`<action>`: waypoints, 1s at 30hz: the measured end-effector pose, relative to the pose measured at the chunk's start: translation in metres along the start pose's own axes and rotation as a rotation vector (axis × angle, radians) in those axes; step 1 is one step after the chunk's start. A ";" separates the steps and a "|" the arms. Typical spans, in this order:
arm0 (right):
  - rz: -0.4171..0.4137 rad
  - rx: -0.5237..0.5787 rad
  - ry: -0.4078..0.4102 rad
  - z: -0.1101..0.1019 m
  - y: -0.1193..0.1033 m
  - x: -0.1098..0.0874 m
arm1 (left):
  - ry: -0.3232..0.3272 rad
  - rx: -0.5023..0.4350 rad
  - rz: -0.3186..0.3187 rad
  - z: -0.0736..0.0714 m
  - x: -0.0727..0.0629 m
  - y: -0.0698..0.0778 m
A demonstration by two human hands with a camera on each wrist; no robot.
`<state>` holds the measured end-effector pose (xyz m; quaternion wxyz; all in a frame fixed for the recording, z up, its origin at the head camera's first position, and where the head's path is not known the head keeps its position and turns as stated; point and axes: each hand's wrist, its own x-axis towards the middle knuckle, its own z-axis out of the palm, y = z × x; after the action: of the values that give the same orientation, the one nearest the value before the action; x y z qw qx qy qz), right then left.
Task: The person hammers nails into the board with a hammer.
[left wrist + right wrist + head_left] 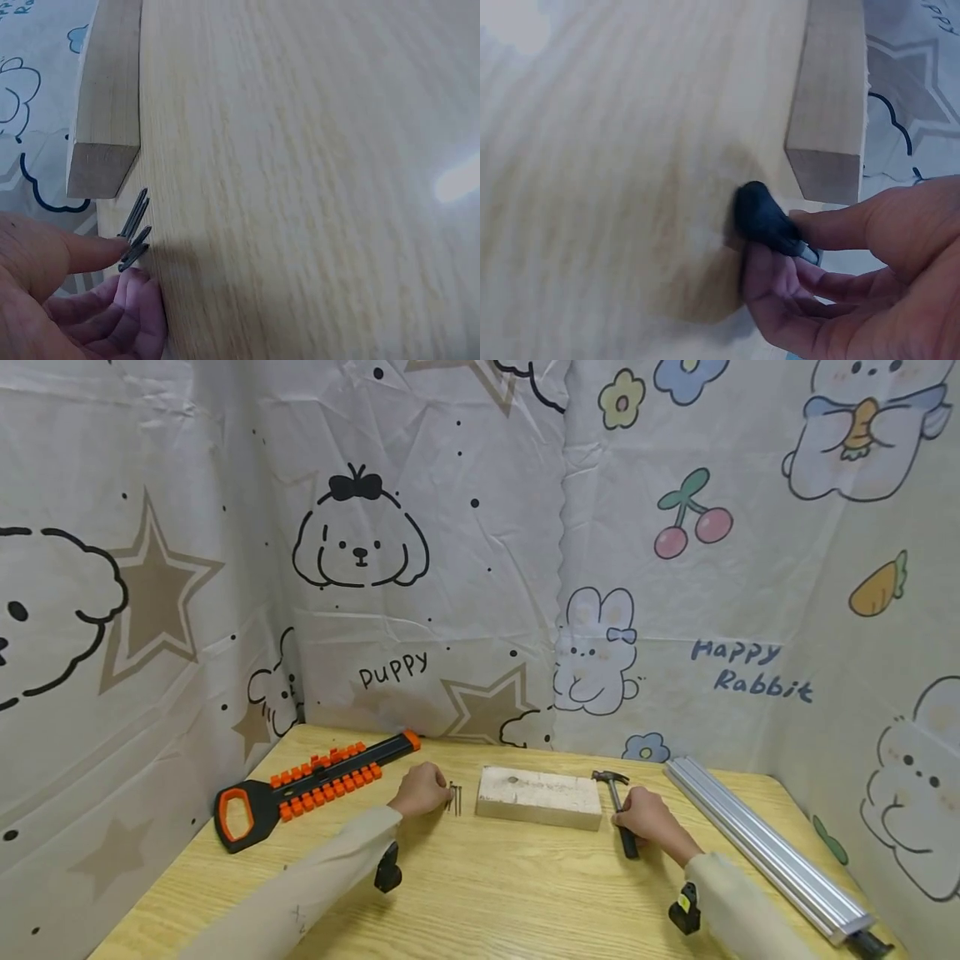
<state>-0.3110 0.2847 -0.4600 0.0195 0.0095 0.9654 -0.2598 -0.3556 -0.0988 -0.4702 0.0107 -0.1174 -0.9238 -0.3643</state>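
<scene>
The right grip [885, 300] holds a black handle [761, 217] at the tabletop [630, 187], near a wooden block [829, 97]; printed cloth [896, 52] shows beyond.

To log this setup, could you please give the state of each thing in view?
Pale rectangular wooden block: lying flat.
Thin grey metal nails: grouped beside the block, not driven in.
Black-handled metal hammer: held, head at the far end.
Bare left hand: thumb at the nails, grip unclear.
Bare right hand: holding the hammer.
Long black-and-orange tool: laid down.
Long silver metal bar: lying flat.
</scene>
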 end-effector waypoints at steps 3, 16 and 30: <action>0.024 0.013 -0.047 0.000 -0.001 0.004 | 0.000 0.000 -0.016 -0.001 0.001 -0.001; 0.106 0.046 -0.154 -0.006 0.002 0.017 | -0.086 -0.090 -0.207 -0.007 0.007 0.004; 0.194 0.407 -0.257 -0.020 0.013 0.015 | -0.178 -0.495 -0.303 -0.019 0.005 -0.009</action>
<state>-0.3259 0.3056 -0.4500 0.1645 0.0725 0.8775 -0.4446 -0.3640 -0.1167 -0.4615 -0.1535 -0.0089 -0.8111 -0.5643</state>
